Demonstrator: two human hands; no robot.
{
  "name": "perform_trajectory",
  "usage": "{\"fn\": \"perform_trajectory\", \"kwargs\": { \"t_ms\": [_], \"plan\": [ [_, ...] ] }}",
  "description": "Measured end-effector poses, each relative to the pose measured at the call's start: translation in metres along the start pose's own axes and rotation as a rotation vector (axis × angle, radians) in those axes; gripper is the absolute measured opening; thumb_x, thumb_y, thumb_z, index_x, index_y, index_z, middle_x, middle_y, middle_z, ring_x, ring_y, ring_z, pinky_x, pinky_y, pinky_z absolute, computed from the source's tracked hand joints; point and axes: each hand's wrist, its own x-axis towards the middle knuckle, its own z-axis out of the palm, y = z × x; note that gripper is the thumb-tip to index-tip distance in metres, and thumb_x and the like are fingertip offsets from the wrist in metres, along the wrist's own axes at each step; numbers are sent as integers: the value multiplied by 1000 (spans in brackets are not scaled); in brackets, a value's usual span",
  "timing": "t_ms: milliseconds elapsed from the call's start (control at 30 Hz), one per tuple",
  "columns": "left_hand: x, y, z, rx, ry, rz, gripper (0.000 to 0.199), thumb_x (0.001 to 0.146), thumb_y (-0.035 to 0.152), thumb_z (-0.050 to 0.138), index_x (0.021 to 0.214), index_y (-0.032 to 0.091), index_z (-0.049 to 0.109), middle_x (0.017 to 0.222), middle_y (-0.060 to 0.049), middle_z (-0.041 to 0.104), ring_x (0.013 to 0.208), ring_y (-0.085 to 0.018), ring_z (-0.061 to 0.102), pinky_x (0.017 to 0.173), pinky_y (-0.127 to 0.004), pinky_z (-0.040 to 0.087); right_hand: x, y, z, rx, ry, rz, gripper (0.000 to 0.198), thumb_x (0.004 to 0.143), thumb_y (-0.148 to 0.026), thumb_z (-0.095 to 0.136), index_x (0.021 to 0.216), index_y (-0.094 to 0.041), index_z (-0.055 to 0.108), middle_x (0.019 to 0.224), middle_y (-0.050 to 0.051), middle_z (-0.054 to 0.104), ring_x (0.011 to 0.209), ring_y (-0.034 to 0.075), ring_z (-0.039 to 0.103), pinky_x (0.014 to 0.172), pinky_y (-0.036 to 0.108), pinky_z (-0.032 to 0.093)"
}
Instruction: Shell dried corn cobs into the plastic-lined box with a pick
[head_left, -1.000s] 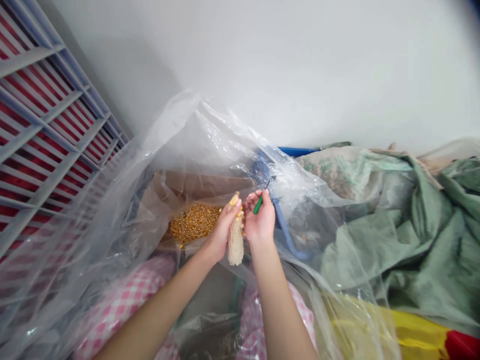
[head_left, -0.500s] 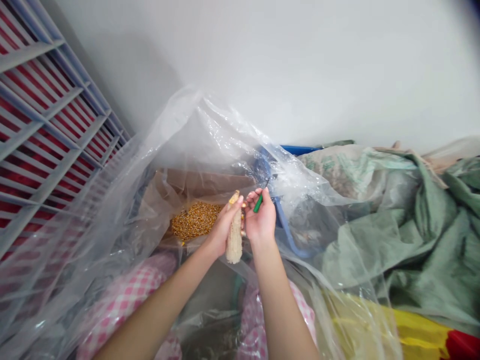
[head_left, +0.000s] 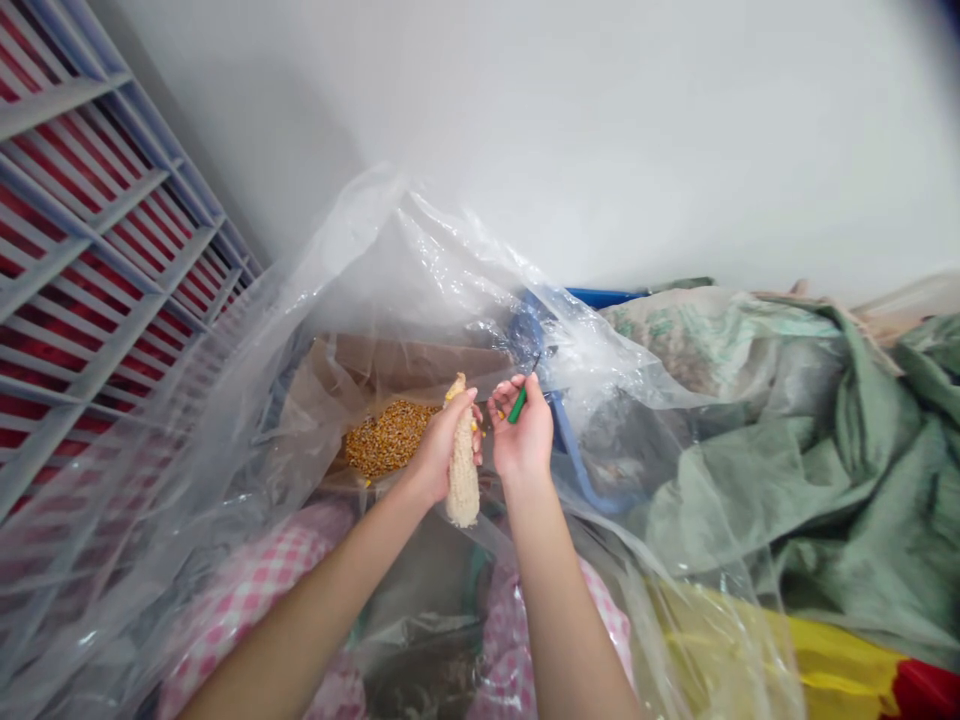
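My left hand point(head_left: 442, 445) is closed around a corn cob point(head_left: 463, 470), mostly stripped pale, with some yellow kernels left near its upper end. Beside it, palm up, my right hand point(head_left: 523, 430) grips a small tool with a green handle point(head_left: 517, 405) and a thin dark tip. A kernel or two show by the fingers of the right hand. A gap separates the right hand from the cob. Below and to the left lies a heap of loose corn kernels point(head_left: 390, 438) inside a clear plastic bag point(head_left: 360, 225).
A grey slatted plastic crate point(head_left: 120, 210) with red behind it stands at left. Right of my hands is a blue plastic bin point(head_left: 577, 470), with green cloth point(head_left: 735, 490) beyond. A yellow bag point(head_left: 840, 650) lies at lower right. The white wall point(head_left: 600, 130) rises behind.
My left hand has shifted slightly left with the cob, widening the gap to my right hand. The cob has turned a little. My right hand stays almost in place with the green-handled tool.
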Motion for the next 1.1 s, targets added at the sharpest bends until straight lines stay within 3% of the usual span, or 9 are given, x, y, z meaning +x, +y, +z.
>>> {"fn": "perform_trajectory", "kwargs": {
  "t_ms": [167, 333, 600, 733, 867, 967, 1100],
  "plan": [
    [-2, 0, -3, 96, -32, 82, 13, 65, 26, 55, 73, 19, 47, 43, 6, 47, 34, -8, 43, 38, -20, 34, -3, 1, 0, -163, -90, -141, 20, 79, -30, 45, 64, -18, 47, 50, -6, 55, 64, 9, 60, 74, 23, 41],
    [-4, 2, -2, 47, -66, 131, 29, 65, 27, 59, 91, 21, 48, 48, 8, 48, 32, -8, 43, 35, -20, 35, -8, 2, 1, -342, -261, -194, 23, 77, -40, 46, 68, -19, 49, 58, -2, 61, 82, 14, 61, 79, 28, 40],
    [-17, 16, 0, 99, -96, 157, 56, 65, 25, 61, 116, 27, 38, 64, 6, 53, 31, -7, 46, 33, -21, 36, -8, 2, 2, -367, -289, -229, 25, 78, -40, 46, 68, -18, 49, 60, -3, 57, 60, 8, 54, 63, 21, 41],
    [-18, 26, -5, -9, -101, 237, 45, 71, 44, 55, 112, 28, 44, 68, 5, 54, 33, -8, 47, 34, -23, 38, -15, 1, 2, -578, -322, -294, 23, 77, -40, 50, 67, -19, 52, 49, -8, 44, 42, 4, 38, 45, 17, 31],
    [-14, 34, -12, -153, -49, 296, 45, 74, 57, 44, 98, 21, 55, 62, 1, 55, 39, -9, 50, 37, -22, 39, -21, 4, 0, -823, -548, -225, 17, 69, -35, 59, 70, -18, 55, 48, -9, 45, 42, 6, 39, 45, 17, 32],
    [-12, 36, -13, -195, -2, 273, 44, 75, 58, 41, 84, 19, 58, 55, 0, 54, 42, -10, 51, 39, -21, 38, -20, 10, -2, -856, -600, -236, 15, 66, -31, 62, 72, -18, 55, 52, -8, 50, 45, 6, 41, 47, 17, 34],
    [-15, 37, -14, -181, -11, 143, 48, 75, 60, 37, 77, 17, 59, 46, 1, 50, 35, -10, 45, 36, -22, 36, -18, 14, -3, -841, -616, -214, 16, 70, -34, 58, 71, -18, 54, 51, -8, 49, 41, 6, 41, 43, 16, 35]
  ]
}}
